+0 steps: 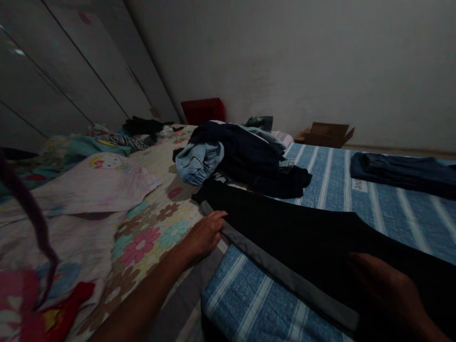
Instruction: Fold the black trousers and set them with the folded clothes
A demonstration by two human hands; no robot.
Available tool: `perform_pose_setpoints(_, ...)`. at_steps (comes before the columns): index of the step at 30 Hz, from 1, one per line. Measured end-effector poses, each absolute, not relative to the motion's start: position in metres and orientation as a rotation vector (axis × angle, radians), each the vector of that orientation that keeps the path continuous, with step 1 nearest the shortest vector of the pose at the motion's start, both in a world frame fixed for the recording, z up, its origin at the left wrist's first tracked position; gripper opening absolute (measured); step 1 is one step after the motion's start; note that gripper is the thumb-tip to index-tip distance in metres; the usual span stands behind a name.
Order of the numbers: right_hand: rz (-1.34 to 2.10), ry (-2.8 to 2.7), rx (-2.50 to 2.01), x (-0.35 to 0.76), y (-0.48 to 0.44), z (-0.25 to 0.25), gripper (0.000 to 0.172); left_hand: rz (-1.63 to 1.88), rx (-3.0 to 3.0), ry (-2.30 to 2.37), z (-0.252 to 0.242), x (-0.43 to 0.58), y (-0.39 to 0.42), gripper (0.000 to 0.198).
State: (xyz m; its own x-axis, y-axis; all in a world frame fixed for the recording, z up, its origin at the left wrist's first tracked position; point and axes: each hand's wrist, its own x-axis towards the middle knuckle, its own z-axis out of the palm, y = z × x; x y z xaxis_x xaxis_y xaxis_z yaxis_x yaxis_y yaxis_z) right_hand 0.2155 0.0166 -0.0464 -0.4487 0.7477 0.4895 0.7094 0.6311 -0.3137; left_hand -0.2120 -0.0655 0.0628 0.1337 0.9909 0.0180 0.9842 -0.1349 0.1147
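Observation:
Black trousers [285, 223] with a grey stripe along the near side lie lengthwise, folded flat, across the bed. My left hand [208, 232] is at their near edge by the waist end, fingers curled onto the fabric at the stripe. Over the leg part on the right is my right hand [388, 285], its fingers stretched out and together; in the dim light I cannot tell whether it touches the cloth. Beyond the waist end rises a pile of clothes [238, 147], including dark blue garments and light-blue denim [199, 161].
Folded dark jeans [406, 171] lie at the right on a blue striped sheet [331, 175]. To the left, a pale printed garment [103, 185] rests on a floral cover [171, 213]. A cardboard box [327, 135] and a red object [203, 111] stand near the wall.

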Motion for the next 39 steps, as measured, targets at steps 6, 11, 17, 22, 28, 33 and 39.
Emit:
perform_pose_setpoints(6, 0.234, -2.251, -1.241, 0.205, 0.014, -0.035, 0.026, 0.406, 2.447, 2.091, 0.048, -0.194, -0.047, 0.029)
perform_pose_setpoints(11, 0.269, -2.255, -1.255, 0.200, 0.016, -0.032, 0.025, 0.033, 2.429, 2.168, 0.025, -0.188, -0.030, 0.055)
perform_pose_setpoints(17, 0.230, -2.309, -1.289, 0.196, 0.019, -0.028, 0.025, -0.175, 2.293, 2.242, 0.029, -0.185, -0.024, 0.058)
perform_pose_setpoints(22, 0.232, -2.342, -1.324, 0.191, 0.022, -0.021, 0.022, -0.006, 2.437, 2.082, 0.024, -0.154, -0.010, 0.056)
perform_pose_setpoints(28, 0.180, -2.359, -1.378, 0.188, 0.028, -0.019, 0.014, 0.078, 2.589, 1.883, -0.017, -0.136, 0.005, 0.061)
perform_pose_setpoints(33, 0.138, -2.375, -1.426, 0.185, 0.030, -0.013, 0.015, 0.038, 2.560, 1.895, -0.030, -0.148, 0.010, 0.059)
perform_pose_setpoints(39, 0.127, -2.383, -1.429, 0.185, 0.029, -0.011, 0.015, 0.033, 2.524, 1.791, -0.006, -0.107, 0.014, 0.063)
